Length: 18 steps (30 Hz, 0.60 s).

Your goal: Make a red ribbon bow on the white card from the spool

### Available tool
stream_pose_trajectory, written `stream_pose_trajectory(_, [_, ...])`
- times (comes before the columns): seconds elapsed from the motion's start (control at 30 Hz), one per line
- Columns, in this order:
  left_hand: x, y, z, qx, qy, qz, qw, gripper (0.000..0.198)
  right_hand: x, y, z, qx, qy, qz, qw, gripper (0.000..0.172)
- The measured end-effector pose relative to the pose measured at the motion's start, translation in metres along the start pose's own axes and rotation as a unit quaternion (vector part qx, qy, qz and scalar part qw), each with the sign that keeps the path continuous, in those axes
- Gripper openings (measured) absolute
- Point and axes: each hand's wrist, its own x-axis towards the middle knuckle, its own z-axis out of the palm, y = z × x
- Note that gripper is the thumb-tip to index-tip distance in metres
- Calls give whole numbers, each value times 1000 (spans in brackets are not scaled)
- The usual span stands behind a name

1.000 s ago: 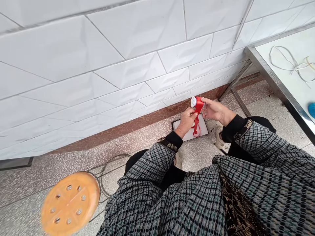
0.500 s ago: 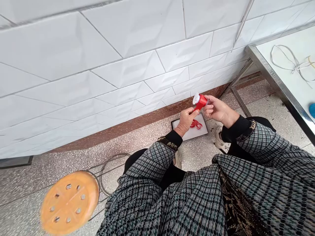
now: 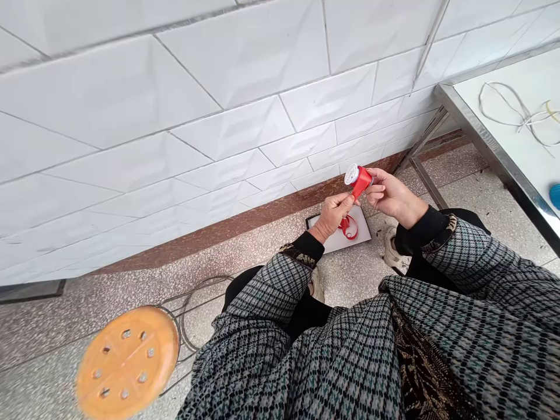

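My right hand (image 3: 391, 197) grips a spool of red ribbon (image 3: 363, 178) by its far side, with the white end disc facing left. Red ribbon runs from the spool down to my left hand (image 3: 333, 214), whose thumb and fingers pinch it closed. Below my hands a loose curl of red ribbon (image 3: 349, 228) hangs over a white board with a dark edge (image 3: 339, 240) on the floor. Whether the curl touches the board I cannot tell.
An orange round stool (image 3: 126, 361) stands at lower left, beside coiled dark cable (image 3: 187, 326). To the right is a metal-edged table (image 3: 494, 154) bearing white wire (image 3: 503, 119) and a blue object (image 3: 555, 196). A white tiled wall (image 3: 245, 128) rises in front.
The spool has turned slightly, showing more of its white disc. My left hand has slid a little down and away from it, and the loose curl sits lower.
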Motion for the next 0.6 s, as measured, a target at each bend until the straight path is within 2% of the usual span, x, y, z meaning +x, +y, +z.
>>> stream_pose_trajectory(0.13, [-2,6,5,48,-17,-15,999,48,1,2,0,-37,5,-1,999,40])
stream_pose_trajectory(0.3, [3,3,-1,66,35,-9,997,42,2,5,0,-39,4,0,999,34])
stream_pose_trajectory(0.4, [4,2,-4,72,41,6,997,40,1,5,1,-32,3,-3,999,34])
stream_pose_trajectory(0.47, [4,0,-3,43,36,-14,998,39,-1,4,2,-18,2,-3,1000,34])
stream_pose_trajectory(0.6, [3,-4,3,-80,36,-73,993,47,-3,2,3,3,-5,0,1000,36])
